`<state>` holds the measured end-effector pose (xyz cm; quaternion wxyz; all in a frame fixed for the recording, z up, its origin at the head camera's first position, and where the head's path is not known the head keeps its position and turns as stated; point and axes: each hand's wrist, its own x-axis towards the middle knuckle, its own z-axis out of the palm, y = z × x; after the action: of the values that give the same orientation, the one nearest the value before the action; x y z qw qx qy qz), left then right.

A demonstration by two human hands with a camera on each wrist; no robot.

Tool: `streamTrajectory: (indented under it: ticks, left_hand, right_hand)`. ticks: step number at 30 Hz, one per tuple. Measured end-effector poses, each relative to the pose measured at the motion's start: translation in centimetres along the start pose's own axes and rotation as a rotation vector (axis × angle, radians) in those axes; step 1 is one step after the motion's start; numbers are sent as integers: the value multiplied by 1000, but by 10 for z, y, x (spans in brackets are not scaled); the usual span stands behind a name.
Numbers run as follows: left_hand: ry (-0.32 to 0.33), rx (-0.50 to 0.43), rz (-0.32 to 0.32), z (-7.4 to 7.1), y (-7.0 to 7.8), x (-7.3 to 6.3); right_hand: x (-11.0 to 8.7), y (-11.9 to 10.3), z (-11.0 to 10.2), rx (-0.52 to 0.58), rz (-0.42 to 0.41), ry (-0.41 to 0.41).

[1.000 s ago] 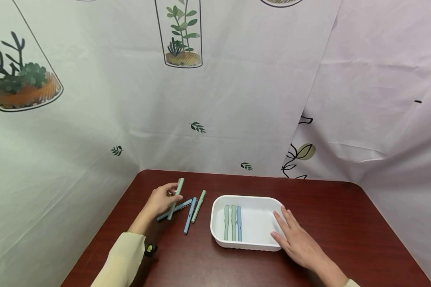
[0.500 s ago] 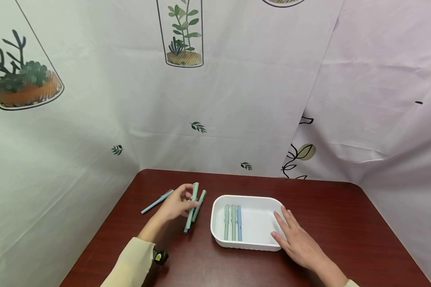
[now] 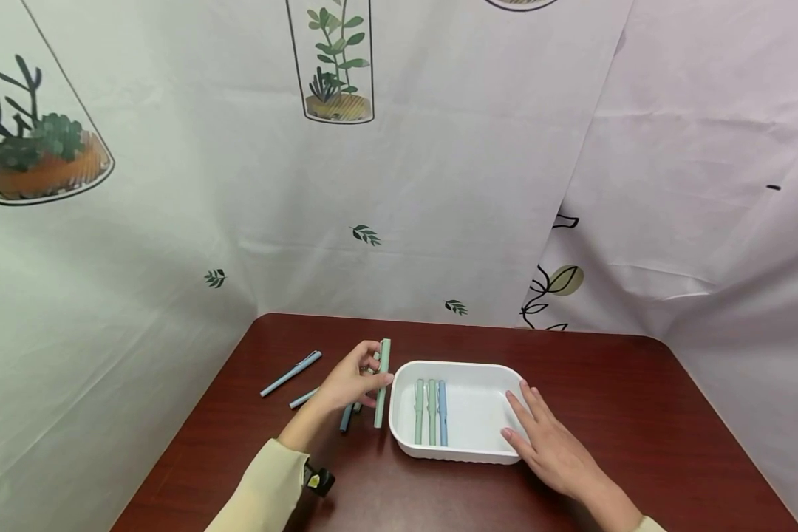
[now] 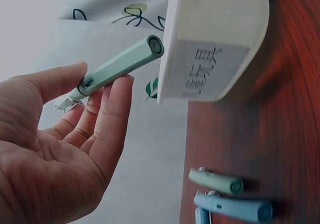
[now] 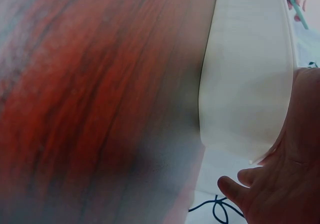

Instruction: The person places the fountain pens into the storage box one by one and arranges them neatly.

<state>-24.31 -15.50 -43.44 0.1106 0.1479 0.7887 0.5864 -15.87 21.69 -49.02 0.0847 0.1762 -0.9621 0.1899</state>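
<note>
Left hand (image 3: 352, 380) pinches green pen (image 3: 382, 391) beside white tray (image 3: 472, 454)

Green pen held above table (image 3: 592, 369), thumb and fingertips clamped on it, just left of tray. Right hand (image 3: 550, 449): fingers straight, apart, touching tray's right end. Two green pens (image 3: 420, 414), one blue pen (image 3: 442, 415) inside tray.

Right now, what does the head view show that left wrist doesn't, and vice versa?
Head only: three pens lying inside the white tray, and the right hand at its rim.

Left wrist only: a label with handwriting on the tray's outer side.

Both: the left hand pinching a green pen, the tray itself, loose pens on the table, and printed cloth behind.
</note>
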Motion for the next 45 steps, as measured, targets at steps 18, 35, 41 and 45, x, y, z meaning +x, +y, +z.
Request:
streamTrajectory:
  ticks: [18,35,41,45]
  left_hand:
    - [-11,-148,-65,36,10,17]
    - [-81,-208,-77,78,16,33]
    - [-84,-218,-115,94,18,37]
    - [-90,-189,-131,105,19,39]
  right_hand:
    - [2,0,0,-1,-3,-10]
    - [10,10,-7,12,-59,26]
    - [9,15,-5,-6,-45,-7]
    - [8,16,-4,-35,-57,-9]
